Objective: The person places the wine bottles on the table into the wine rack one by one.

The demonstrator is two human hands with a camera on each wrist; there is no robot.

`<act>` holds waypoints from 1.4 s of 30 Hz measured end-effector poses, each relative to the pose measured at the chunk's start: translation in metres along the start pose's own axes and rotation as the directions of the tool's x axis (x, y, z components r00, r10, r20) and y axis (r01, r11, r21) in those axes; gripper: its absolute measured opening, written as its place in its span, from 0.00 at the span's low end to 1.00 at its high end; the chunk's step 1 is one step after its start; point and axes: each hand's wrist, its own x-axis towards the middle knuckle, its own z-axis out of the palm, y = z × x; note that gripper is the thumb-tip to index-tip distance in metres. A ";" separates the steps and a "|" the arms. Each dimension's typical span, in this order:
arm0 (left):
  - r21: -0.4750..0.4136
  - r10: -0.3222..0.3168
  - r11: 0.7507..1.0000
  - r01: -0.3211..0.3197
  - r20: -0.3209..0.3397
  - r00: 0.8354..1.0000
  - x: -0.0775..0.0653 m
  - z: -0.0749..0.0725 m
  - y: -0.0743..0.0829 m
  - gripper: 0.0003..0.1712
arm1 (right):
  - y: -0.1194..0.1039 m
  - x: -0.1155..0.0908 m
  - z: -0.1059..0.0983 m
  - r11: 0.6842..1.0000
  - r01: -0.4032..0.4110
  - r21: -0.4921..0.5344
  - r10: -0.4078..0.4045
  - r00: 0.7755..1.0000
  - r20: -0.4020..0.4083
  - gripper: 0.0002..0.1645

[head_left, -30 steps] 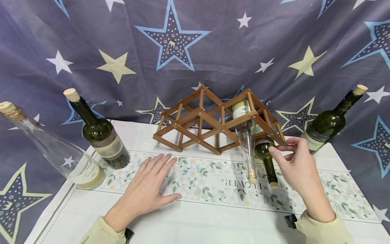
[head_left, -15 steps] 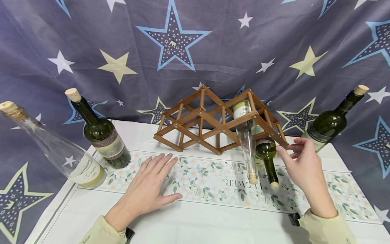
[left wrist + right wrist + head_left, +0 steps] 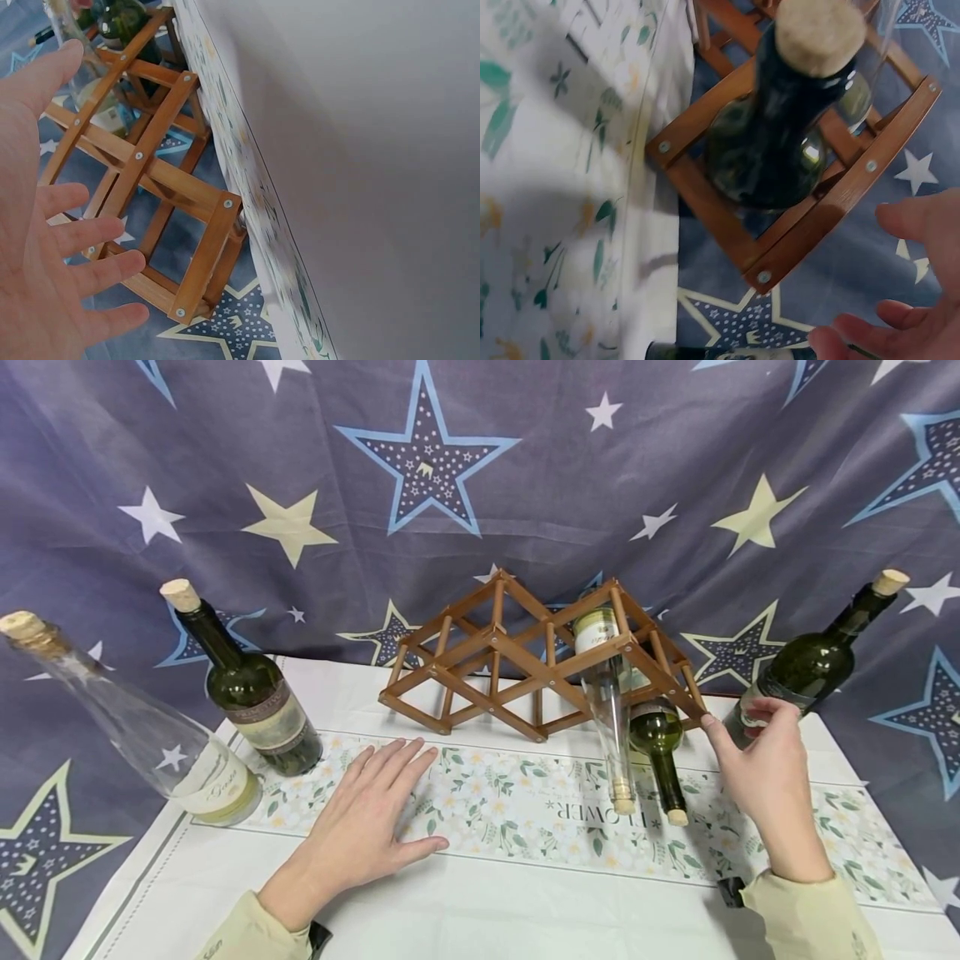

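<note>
A brown wooden wine rack [image 3: 492,639] stands at the back of the table. Corked bottles lie in its right part: a clear bottle [image 3: 606,710] and, lower down, a green wine bottle [image 3: 657,735], their necks toward me. My right hand [image 3: 768,768] is at the rack's right end, thumb near its corner, holding nothing. The right wrist view shows those fingers [image 3: 900,315] spread from the thumb. Just behind them an upright dark wine bottle [image 3: 813,660] is partly covered by the hand. My left hand [image 3: 356,822] is spread over the floral runner with nothing in it.
On the left stand a corked dark wine bottle [image 3: 258,693] and a tall clear corked bottle [image 3: 217,781]. The floral runner [image 3: 495,802] crosses the white table [image 3: 525,910]. A star-patterned cloth [image 3: 525,485] hangs right behind the rack.
My right hand has moved right, away from the green bottle in the rack and toward the upright bottle. My left hand and the rack stay put.
</note>
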 end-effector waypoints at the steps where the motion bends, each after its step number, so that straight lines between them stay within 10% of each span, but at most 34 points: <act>1: -0.001 0.000 1.000 0.000 -0.001 1.000 0.000 0.000 0.000 0.62 | 0.002 0.001 0.000 1.000 -0.003 0.004 0.003 1.000 -0.009 0.45; 42: -0.006 0.002 1.000 -0.002 0.002 1.000 0.000 0.000 -0.002 0.61 | 0.055 0.037 0.010 0.973 -0.224 0.050 0.228 0.966 -0.121 0.64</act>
